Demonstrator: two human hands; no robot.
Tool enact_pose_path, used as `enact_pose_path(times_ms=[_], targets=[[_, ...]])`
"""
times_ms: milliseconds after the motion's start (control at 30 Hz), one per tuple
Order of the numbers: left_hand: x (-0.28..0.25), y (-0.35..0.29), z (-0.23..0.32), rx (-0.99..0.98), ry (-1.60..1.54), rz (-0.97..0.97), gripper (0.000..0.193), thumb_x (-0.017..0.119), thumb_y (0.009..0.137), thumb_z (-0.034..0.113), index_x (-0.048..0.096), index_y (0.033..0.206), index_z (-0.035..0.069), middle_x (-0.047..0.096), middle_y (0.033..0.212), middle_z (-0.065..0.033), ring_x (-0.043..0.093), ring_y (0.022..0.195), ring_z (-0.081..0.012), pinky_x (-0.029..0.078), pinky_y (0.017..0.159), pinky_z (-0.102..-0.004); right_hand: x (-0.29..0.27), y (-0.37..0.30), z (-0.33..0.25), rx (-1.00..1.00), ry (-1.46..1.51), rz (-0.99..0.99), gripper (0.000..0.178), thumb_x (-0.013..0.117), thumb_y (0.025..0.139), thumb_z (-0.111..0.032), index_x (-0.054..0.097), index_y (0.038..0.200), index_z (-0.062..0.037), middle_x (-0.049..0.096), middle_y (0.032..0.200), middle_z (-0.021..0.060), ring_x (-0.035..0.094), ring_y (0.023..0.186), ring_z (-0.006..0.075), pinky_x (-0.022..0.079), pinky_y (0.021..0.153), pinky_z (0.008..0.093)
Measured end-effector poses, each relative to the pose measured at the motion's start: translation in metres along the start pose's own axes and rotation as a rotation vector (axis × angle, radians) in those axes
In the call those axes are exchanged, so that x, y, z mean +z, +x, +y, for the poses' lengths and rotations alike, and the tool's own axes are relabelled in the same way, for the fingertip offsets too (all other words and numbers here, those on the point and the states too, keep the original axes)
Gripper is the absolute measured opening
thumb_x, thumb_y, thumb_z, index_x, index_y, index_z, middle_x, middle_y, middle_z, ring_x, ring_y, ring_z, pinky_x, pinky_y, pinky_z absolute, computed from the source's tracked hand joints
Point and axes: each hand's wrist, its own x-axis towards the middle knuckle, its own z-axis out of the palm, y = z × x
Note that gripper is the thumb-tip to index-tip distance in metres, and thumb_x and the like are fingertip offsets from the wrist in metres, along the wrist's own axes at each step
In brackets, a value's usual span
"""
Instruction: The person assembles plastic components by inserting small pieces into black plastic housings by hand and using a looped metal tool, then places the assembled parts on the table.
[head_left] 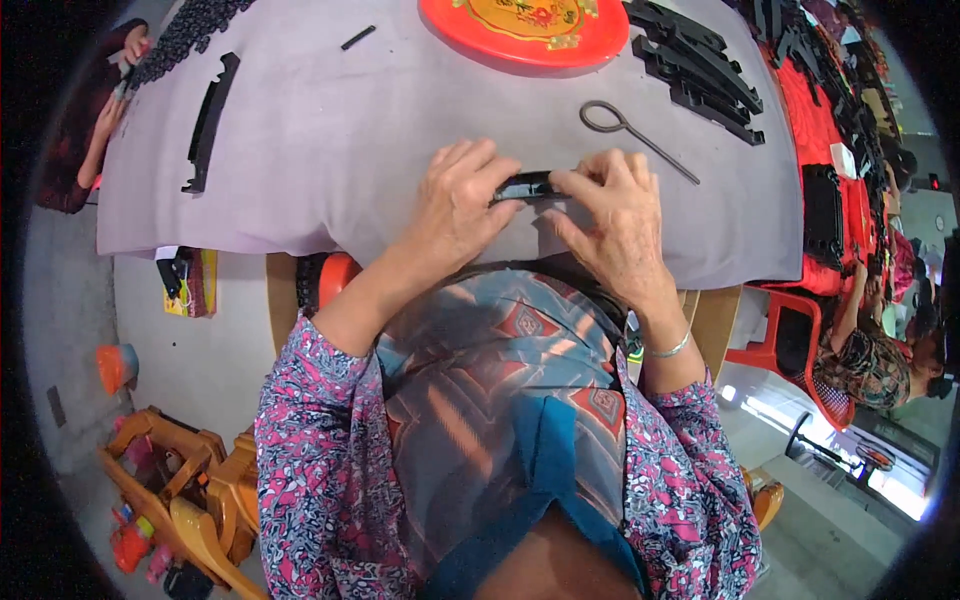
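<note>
A short, dark plastic strip (525, 187) spans between my two hands, just above the near part of the cloth-covered table. My left hand (462, 198) grips its left end with the fingers curled and the thumb underneath. At the other end, my right hand (612, 215) pinches it between thumb and fingers. Both ends are hidden by my fingers. Beyond the right hand lies a metal rod with a looped end (605, 117). A long black plastic strip with notched ends (209, 125) rests on the cloth at the left.
At the far edge sits a red round tray (450, 42) with gold decoration. Several black plastic strips (695, 75) are stacked right of it. Many small black pieces (190, 40) are heaped far left, and one thin black piece (358, 37) lies apart. Other people work at both sides.
</note>
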Motion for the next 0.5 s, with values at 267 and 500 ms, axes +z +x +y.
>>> enact_pose_path(times_ms=[267,500], targets=[[0.016,0.002,-0.001,0.064,0.016,0.056,0.031,0.076,0.066,0.010,0.063,0.094,0.005,0.055,0.090,-0.0111,0.057,0.091,-0.0317,0.043,0.084,-0.0444,0.003,0.022,0.005,-0.219,-0.109,-0.282,0.024,0.074,0.072,-0.009,0.066,0.094,-0.0108,0.049,0.091,0.0073,0.050,0.090,0.0262,0.039,0.077,0.0381],[0.013,0.000,0.001,0.068,-0.041,0.054,0.029,0.073,0.069,0.009,0.063,0.095,0.004,0.055,0.090,-0.0119,0.056,0.090,-0.0334,0.043,0.084,-0.0453,0.008,0.029,0.017,-0.269,0.162,-0.283,0.012,0.072,0.076,-0.011,0.061,0.080,-0.0065,0.049,0.088,0.0097,0.052,0.088,0.0302,0.042,0.078,0.0419]])
